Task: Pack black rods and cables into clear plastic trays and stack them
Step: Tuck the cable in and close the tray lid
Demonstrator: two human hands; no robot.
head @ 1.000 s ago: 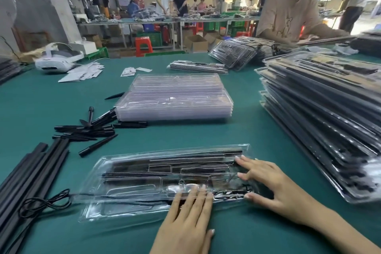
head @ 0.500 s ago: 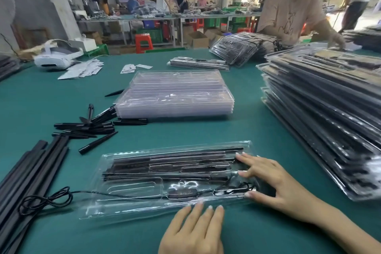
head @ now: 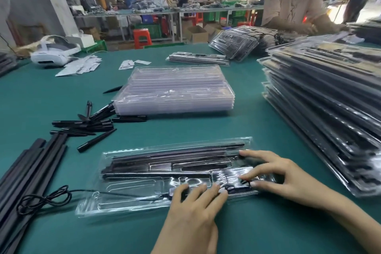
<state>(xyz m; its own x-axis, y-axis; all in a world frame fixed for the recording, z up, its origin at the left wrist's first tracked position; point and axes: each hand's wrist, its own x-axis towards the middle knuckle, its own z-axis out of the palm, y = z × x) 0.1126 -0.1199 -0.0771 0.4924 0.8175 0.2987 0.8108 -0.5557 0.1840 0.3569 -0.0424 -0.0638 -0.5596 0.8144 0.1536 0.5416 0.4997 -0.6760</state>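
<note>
A clear tray (head: pixel 132 202) lies on the green table right in front of me, with long black rods (head: pixel 177 153) in its far slots. A black cable (head: pixel 44 199) trails from the tray's near slot out to the left in a loose coil. My left hand (head: pixel 193 210) lies flat, fingers apart, its fingertips pressing the tray's near edge around the middle. My right hand (head: pixel 276 175) spans the tray's right end, fingers on the far side and thumb at the near edge by the cable's bundled part (head: pixel 231 188).
A stack of empty clear trays (head: pixel 175 93) sits mid-table. Packed trays (head: pixel 321 105) are piled high at the right. Loose short black rods (head: pixel 86 126) and long black rods (head: pixel 22 173) lie at the left. A person (head: pixel 292 0) works across the table.
My left hand drew back off the tray, then came forward and right onto its near edge. My right hand stayed on the tray's right end, fingers shifting over the cable.
</note>
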